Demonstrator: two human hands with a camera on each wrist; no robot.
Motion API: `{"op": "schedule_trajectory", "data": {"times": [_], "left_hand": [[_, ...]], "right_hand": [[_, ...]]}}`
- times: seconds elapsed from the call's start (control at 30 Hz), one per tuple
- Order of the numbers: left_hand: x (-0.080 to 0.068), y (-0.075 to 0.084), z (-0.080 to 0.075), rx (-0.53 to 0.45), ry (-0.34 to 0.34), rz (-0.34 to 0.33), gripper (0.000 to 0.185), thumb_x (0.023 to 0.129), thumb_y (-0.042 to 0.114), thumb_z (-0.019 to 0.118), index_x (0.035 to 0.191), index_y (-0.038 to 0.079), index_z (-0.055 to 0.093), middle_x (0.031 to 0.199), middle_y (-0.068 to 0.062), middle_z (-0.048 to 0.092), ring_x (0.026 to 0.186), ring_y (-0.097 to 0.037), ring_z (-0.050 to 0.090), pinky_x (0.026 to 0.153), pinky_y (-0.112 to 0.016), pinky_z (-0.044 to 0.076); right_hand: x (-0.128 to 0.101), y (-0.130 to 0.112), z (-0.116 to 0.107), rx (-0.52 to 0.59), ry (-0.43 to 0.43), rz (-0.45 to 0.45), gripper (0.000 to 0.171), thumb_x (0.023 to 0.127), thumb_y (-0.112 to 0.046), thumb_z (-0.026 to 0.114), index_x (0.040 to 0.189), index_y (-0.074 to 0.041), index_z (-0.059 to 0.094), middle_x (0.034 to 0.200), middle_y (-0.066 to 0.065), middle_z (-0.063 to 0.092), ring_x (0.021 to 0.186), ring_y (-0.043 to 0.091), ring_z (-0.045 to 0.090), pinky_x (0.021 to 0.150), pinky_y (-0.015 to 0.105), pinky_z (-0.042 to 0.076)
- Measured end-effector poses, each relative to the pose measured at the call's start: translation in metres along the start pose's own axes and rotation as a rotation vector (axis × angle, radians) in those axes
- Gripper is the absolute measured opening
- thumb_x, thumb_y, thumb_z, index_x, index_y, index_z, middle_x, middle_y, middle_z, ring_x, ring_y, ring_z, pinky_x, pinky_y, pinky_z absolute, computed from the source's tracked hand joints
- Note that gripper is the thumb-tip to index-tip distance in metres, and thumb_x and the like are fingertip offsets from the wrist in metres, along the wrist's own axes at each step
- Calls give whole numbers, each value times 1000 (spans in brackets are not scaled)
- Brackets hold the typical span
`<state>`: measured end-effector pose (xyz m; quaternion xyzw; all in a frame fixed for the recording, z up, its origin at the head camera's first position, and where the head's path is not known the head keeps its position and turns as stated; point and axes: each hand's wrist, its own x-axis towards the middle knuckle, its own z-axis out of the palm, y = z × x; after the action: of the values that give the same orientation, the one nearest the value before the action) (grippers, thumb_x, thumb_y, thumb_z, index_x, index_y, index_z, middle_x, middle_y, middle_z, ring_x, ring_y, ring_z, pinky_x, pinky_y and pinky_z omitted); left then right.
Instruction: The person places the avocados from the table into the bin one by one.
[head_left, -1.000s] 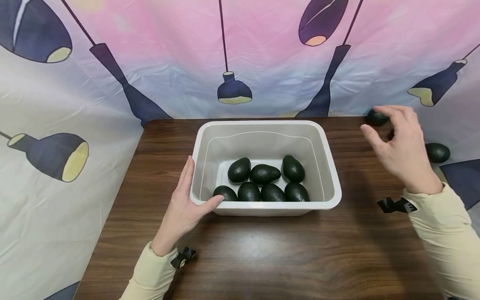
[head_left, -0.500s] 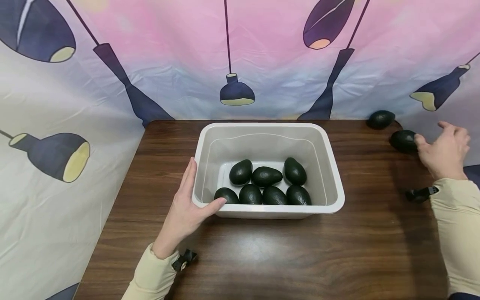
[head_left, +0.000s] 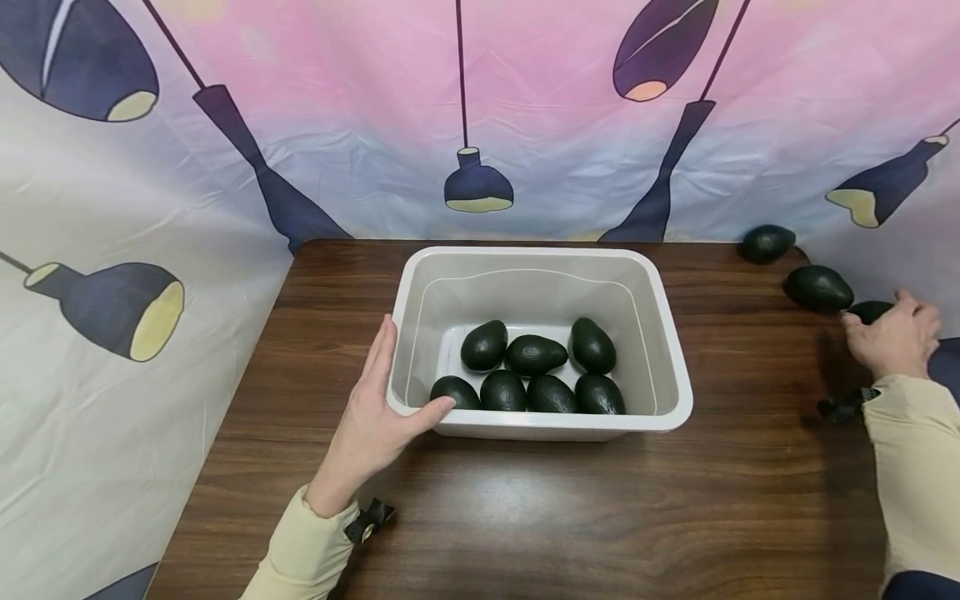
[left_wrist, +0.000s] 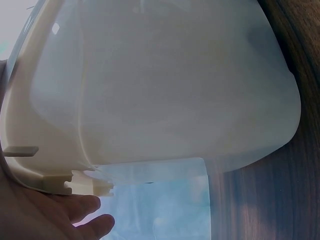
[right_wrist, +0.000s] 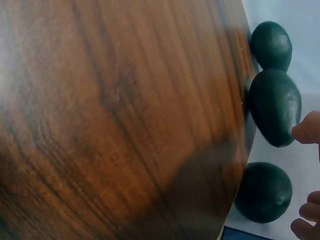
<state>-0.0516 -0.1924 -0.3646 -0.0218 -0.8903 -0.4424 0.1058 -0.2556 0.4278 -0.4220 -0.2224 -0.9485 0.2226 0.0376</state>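
Low in the frame's centre-left, the left hand [head_left: 371, 421] lies against the near left corner of the bin [head_left: 670, 379], fingers [head_left: 378, 350] straight up its side, thumb on the front wall. Seven avocados [head_left: 534, 354] lie inside. At the far right counter [head_left: 525, 517] edge, the right hand [head_left: 892, 337] reaches an avocado [right_wrist: 264, 191], fingers curled beside it; whether they grip it cannot be told. Two more avocados [head_left: 819, 288] [head_left: 766, 243] lie beyond, upper right.

Dark green avocados [head_left: 533, 354], whitish tub [head_left: 671, 375] (perhaps cream), brown woodgrain table [head_left: 570, 517], pink lamp-patterned backdrop [head_left: 360, 108].
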Motion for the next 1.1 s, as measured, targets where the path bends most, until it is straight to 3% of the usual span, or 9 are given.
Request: {"op": "schedule_trajectory", "data": {"times": [0.43, 0.6, 0.87, 1.1], "left_hand": [[0, 1, 1, -7, -2, 4, 112, 74, 40, 84, 157, 19, 13, 161, 4, 10, 146, -18, 15, 112, -51, 23], [0, 0, 1, -7, 3, 5, 111, 74, 39, 84, 157, 19, 14, 161, 5, 11, 146, -18, 16, 112, -52, 23], [-1, 0, 1, -5, 8, 2, 111, 74, 38, 84, 157, 20, 14, 161, 6, 10, 146, -18, 16, 111, -52, 24], [-1, 0, 1, -8, 14, 4, 111, 74, 37, 85, 157, 19, 14, 161, 5, 11, 146, -18, 16, 111, -53, 23]], "right_hand": [[5, 16, 7, -25, -39, 14, 76, 96, -26, 40, 148, 14, 0, 147, 42, 0, 137, 54, 2, 109, 64, 8], [5, 18, 8, -26, -15, 15, 77, 95, -25, 40, 148, 13, -2, 145, 44, -1, 135, 57, 2, 108, 65, 8], [3, 20, 6, -65, -12, 62, 76, 97, -26, 40, 146, 17, 1, 145, 43, -11, 136, 56, -8, 110, 64, 5], [1, 24, 10, -36, 6, 108, 75, 97, -27, 43, 145, 15, 3, 143, 44, 1, 135, 60, 7, 108, 65, 15]]}}
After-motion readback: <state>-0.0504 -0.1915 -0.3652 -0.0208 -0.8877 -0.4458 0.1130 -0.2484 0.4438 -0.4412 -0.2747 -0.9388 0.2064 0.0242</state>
